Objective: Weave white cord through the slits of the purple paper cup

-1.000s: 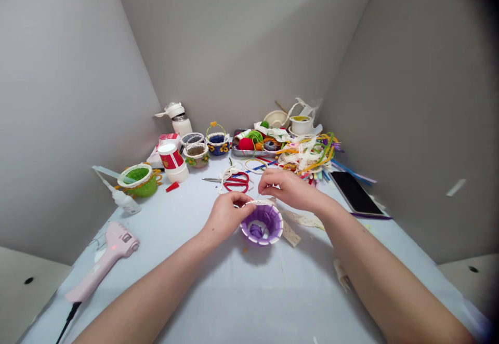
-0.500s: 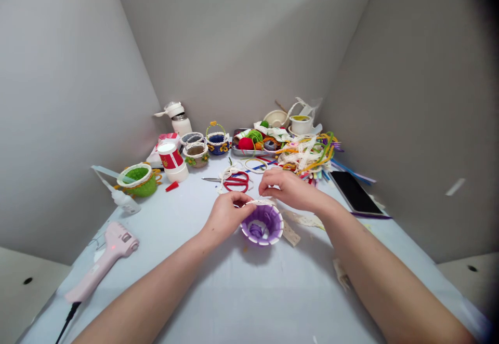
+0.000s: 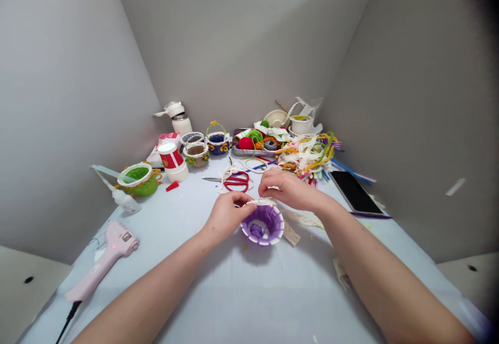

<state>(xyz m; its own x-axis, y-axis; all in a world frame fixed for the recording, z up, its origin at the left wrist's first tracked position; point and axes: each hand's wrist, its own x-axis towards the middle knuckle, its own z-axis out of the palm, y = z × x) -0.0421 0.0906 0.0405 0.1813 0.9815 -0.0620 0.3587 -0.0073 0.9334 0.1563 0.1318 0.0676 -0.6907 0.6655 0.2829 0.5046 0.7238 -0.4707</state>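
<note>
A small purple woven basket (image 3: 262,229) with a white-notched rim stands in front of me, a coil of purple yarn (image 3: 256,230) inside it. My left hand (image 3: 230,213) pinches the basket's far left rim, where a cream lace ribbon (image 3: 262,202) lies along the edge. Just above that rim hovers my right hand (image 3: 286,189), thumb and fingers pinched together; whatever they hold is too small to make out. The ribbon's loose length (image 3: 306,220) trails on the table to the right of the basket. Beyond my hands lie red-handled scissors (image 3: 236,182).
Left are a pink glue gun (image 3: 104,261), a glue bottle (image 3: 127,202), a green basket (image 3: 142,182) and a paper cup (image 3: 171,159). At the back sit a tray of yarn balls (image 3: 255,151) and a heap of lace and pipe cleaners (image 3: 307,154). A phone (image 3: 356,193) lies right.
Very little differs. My right fingertips have shifted slightly above the rim, while my left hand keeps its pinch on the basket.
</note>
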